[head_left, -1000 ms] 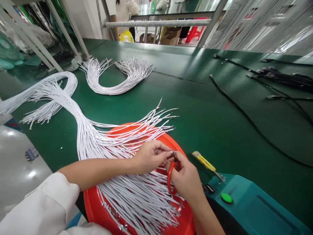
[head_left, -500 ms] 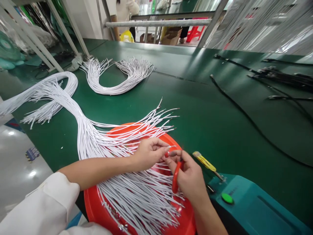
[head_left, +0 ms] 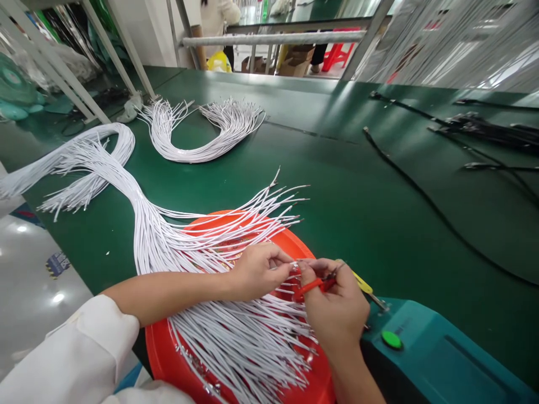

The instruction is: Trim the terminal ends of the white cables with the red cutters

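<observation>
My left hand point(head_left: 259, 272) is closed in a pinch on the end of a white wire, above a red basin point(head_left: 155, 353). Held within my right hand point(head_left: 339, 303) are small red-handled scissors point(head_left: 310, 288), turned sideways, their blades partly hidden by the fingers. The thumb and forefinger of that hand meet the left fingertips at the wire's end, where a small shiny bit shows. A thick bundle of white wires point(head_left: 145, 241) fans out across the basin, its bared tips pointing right. Small metal pieces point(head_left: 213, 388) lie inside the basin.
Two more white wire bundles point(head_left: 196, 154) point(head_left: 120, 140) lie on the green table point(head_left: 337, 185). To the right sit a teal machine point(head_left: 438, 348), a yellow-handled cutter point(head_left: 362, 282), partly covered by my right hand, and black cables point(head_left: 421, 193). A person point(head_left: 217, 22) is beyond the metal frame.
My right hand first drew the scissors back from the wire tip, then turned them sideways in its palm. Its fingertips have come to the wire end at my left hand.
</observation>
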Demonstrator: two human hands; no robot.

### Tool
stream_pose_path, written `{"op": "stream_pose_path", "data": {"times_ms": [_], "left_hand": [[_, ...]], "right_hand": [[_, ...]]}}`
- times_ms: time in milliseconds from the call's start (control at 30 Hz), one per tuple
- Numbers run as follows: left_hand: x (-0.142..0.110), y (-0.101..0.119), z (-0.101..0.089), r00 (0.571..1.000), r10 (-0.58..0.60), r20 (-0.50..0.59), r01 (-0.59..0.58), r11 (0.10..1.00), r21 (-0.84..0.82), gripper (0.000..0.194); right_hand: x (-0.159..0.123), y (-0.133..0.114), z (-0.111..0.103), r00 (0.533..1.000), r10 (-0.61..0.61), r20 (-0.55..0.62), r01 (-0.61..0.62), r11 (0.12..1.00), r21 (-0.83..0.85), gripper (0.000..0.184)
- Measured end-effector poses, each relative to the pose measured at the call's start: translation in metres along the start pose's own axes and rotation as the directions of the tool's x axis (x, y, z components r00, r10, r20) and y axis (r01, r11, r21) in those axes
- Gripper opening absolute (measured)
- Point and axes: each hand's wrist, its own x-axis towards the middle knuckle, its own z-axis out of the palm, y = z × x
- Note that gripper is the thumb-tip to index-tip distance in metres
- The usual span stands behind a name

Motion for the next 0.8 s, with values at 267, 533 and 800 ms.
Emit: {"op": "stream_pose_path", "data": {"times_ms": [267, 533, 800], "left_hand": [[0.0015, 0.0001, -0.0008, 1.000, 0.015, -0.027, -0.016, 0.999, -0.035, 0.016], [0.0003, -0.0014, 0.0007, 1.000, 0.018, 0.008, -0.018, 1.000, 0.026, 0.013], [0.0005, -0.0033, 0.0056, 0.988, -0.120, 0.095, 0.138, 0.966, -0.217, 0.016]], "right_hand": [[0.0047, -0.0057, 0.0050, 0.985, 0.168, 0.027, -0.166, 0.911, 0.377, 0.025], [0.0032, 0.0000, 0.0026, 0.996, 0.092, 0.008, -0.091, 0.953, 0.290, 0.021], [0.0029, -0.0019, 0.0035, 0.994, 0.098, 0.054, -0.111, 0.928, 0.357, 0.019]]}}
